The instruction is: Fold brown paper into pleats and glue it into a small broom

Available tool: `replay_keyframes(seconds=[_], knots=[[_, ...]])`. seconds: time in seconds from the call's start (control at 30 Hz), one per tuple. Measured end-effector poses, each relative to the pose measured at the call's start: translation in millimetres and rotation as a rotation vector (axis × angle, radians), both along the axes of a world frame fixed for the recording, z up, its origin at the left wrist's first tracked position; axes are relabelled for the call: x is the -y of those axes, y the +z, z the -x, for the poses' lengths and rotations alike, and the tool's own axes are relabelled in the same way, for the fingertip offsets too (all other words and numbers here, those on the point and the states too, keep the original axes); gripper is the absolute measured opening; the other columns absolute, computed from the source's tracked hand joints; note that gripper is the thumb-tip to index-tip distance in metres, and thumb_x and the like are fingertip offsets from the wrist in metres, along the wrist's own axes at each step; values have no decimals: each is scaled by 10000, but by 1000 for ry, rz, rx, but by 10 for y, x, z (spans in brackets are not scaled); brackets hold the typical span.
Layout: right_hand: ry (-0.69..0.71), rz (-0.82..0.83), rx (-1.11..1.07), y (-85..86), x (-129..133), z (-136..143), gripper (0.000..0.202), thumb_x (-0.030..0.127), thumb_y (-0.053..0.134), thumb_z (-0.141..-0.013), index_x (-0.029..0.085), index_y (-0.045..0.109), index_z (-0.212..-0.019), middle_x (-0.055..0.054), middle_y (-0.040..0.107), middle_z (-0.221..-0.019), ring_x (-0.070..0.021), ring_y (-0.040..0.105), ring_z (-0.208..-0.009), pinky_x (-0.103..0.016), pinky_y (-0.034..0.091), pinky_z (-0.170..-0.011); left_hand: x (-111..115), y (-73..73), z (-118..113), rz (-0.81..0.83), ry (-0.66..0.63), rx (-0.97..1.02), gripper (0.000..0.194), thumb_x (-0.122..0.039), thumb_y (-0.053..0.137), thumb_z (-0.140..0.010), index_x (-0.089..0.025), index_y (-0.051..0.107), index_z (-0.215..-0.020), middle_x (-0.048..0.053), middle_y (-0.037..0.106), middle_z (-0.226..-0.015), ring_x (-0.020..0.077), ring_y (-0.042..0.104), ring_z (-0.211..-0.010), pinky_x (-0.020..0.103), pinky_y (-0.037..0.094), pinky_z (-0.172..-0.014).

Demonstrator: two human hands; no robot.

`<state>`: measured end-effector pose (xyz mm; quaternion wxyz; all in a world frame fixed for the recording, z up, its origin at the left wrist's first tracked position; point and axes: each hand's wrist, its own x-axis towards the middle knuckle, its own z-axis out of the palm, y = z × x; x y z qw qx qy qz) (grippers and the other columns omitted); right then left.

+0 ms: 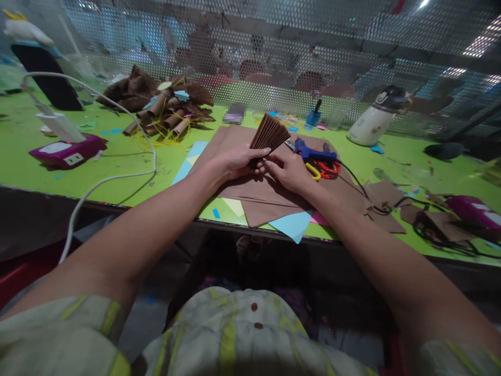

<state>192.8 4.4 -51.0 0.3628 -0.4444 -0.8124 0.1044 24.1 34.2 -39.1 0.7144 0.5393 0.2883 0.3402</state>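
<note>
Closest in: pale shirt [227,339] with yellow-green stripes, two dark buttons down the middle. Beyond, bare forearms [152,224] reaching from either side over the near edge of a green table [125,175].

Hands together near the middle, above brown paper sheets [235,137]. Between them, brown pleated fan [271,131]: folds gathered at the lower end, spread at the top, tilted up and rightward. Left hand [239,160] wrapped around the gathered end, thumb across the front, fingers curled below; firm hold. Right hand [289,171] alongside, grip narrow, fingertips drawn together just beside the fan's lower end; cannot tell about anything pinched there.

Just right of the right hand, on the sheets: blue glue gun [311,151], red-handled scissors [331,168] close against it, yellow handle [313,171] nearest the wrist. Black cord [356,180] trailing right, toward brown scraps [385,196] and purple power strip [475,211].

Poking out from under the sheets at the near edge: light blue paper [293,224], pale yellow paper [235,206], a bit of pink paper [319,218].

Left side: purple socket block [64,154], white charger [60,128] on top, white cable [97,180] looping across and down past the edge. Farther back, brown rolls [174,117] heaped with yellow string [156,137]; crumpled dark brown material [131,89] behind, kind unclear. Back right: white jug [366,128] with black top. Past everything, perforated screen [258,57].
</note>
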Motion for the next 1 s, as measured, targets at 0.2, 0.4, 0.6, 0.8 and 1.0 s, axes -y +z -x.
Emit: replay_keyframes(seconds=[0.2,0.4,0.6,0.8,1.0], knots=[[-19,-21,36,-10,10,5,223,241,522,-843,145,719,-888,-33,688,-707,-149,554,-603,-258,386,-594,8,6,-17,17,16,-15,60,-138,623,-807,-99,595,-772,-1,559,-597,71,506,-500,180,436,-493],[47,-31,37,-21,8,8,208,195,529,-846,163,733,-864,-42,720,-783,-166,596,-660,-268,408,-651,38,12,-37,27,27,13,68,-129,602,-818,-99,594,-758,-1,574,-601,67,516,-499,182,460,-518],[43,-17,20,-22,12,3,195,171,543,-839,167,736,-871,-39,725,-797,-172,613,-685,-271,415,-670,54,20,-52,30,62,-18,67,-123,618,-812,-101,591,-755,14,595,-623,67,528,-496,187,471,-519],[21,18,36,-11,9,11,206,199,536,-853,168,740,-850,-42,721,-751,-171,610,-658,-271,414,-643,27,-16,-56,4,56,22,114,-106,590,-816,-112,561,-706,-11,525,-523,87,518,-481,207,461,-512],[24,14,-6,-17,34,63,215,195,511,-860,175,725,-851,-58,728,-797,-186,642,-711,-274,436,-657,39,-6,-13,-8,98,-32,173,-187,578,-841,-125,554,-682,5,530,-513,96,508,-462,212,445,-487]])
